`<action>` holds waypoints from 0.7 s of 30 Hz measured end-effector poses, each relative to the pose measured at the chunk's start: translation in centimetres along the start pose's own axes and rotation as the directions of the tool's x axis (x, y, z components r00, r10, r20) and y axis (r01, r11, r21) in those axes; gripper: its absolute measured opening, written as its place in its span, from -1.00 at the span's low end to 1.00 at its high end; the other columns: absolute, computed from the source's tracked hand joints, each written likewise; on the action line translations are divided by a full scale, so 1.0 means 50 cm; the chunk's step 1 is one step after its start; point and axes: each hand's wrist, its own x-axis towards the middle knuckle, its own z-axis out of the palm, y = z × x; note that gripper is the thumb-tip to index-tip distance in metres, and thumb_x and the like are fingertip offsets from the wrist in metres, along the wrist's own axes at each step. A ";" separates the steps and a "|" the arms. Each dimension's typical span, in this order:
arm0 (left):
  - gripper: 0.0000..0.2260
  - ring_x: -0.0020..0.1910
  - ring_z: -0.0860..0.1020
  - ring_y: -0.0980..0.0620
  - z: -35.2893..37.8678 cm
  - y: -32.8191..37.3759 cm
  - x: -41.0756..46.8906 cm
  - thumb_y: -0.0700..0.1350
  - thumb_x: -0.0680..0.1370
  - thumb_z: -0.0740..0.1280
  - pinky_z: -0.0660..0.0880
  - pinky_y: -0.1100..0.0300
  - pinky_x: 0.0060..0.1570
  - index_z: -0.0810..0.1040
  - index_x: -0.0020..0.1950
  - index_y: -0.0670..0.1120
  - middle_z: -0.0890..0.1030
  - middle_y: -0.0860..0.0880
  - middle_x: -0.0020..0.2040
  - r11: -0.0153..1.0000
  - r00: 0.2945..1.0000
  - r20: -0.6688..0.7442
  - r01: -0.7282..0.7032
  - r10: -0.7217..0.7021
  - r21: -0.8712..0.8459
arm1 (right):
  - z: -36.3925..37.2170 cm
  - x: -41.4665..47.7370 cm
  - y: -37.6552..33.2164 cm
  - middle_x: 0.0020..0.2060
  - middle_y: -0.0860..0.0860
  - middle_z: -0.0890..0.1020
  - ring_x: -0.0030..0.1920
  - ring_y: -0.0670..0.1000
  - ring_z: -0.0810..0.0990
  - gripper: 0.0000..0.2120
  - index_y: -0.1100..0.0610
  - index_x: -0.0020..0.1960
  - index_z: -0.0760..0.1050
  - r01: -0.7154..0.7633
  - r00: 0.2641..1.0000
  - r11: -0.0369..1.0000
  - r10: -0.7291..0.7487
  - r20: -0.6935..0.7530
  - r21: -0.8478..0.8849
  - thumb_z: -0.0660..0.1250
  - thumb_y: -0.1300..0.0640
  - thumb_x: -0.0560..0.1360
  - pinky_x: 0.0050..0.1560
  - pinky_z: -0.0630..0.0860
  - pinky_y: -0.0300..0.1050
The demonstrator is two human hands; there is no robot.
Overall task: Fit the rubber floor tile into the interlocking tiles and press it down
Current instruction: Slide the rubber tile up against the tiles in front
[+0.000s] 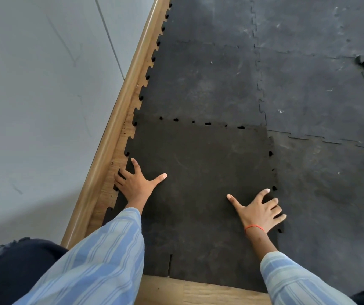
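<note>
Rubber tile [198, 183] is lying flat on the floor, beside the wooden skirting [110, 137] on the left and the laid tiles [203, 80] ahead and to the right.

Left hand [136, 183] is resting palm-down on the tile's left edge, fingers [135, 165] spread wide, outer ones reaching over the toothed border toward bare wood floor [198, 291]. Right hand [259, 211] is lying palm-down at the right edge, fingers [263, 193] spread, tips crossing the seam onto the neighbouring tile [330, 205]. Neither is pinching anything.

Step in hand, by my reading: seating and pressing. The tile is already in its slot.

Far seam is showing small dark gaps [207, 123] between the teeth; a few more gaps [270, 153] along the right seam. Teeth there look not fully home.

Next move probably calls for firm downward pressure walked along those two seams, tooth by tooth, until the gaps close. Near edge has no neighbour to lock into.
</note>
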 end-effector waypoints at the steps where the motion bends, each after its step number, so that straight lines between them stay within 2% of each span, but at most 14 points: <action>1: 0.08 0.43 0.16 -0.34 0.000 -0.003 -0.002 0.59 0.24 0.12 0.19 -0.22 0.41 -0.04 0.57 0.00 0.13 -0.30 0.47 1.000 1.000 -0.003 0.003 -0.003 -0.003 | -0.001 0.001 -0.001 0.39 0.33 0.25 0.37 0.34 0.24 0.17 0.17 0.54 0.06 0.005 1.000 1.000 -0.005 0.004 0.003 0.24 -0.56 0.20 0.43 0.02 0.32; 13: 0.07 0.46 0.04 -0.43 -0.001 0.010 0.014 0.56 0.25 0.19 0.09 -0.27 0.43 -0.03 0.57 -0.03 0.05 -0.28 0.51 0.999 1.000 0.013 0.010 -0.009 -0.054 | -0.007 0.012 -0.006 0.44 0.32 0.19 0.40 0.37 0.18 0.20 0.18 0.54 0.04 0.007 0.999 0.997 -0.010 0.036 0.076 0.33 -0.52 0.16 0.46 -0.04 0.27; 21: 0.09 0.45 0.02 -0.45 -0.014 -0.002 0.039 0.56 0.24 0.19 0.07 -0.27 0.42 -0.04 0.57 -0.04 0.05 -0.30 0.50 0.999 0.999 0.029 -0.015 0.016 -0.030 | 0.000 -0.007 -0.017 0.43 0.32 0.20 0.38 0.37 0.21 0.24 0.18 0.54 0.02 0.008 0.998 0.999 -0.011 0.061 0.045 0.33 -0.53 0.14 0.45 -0.01 0.27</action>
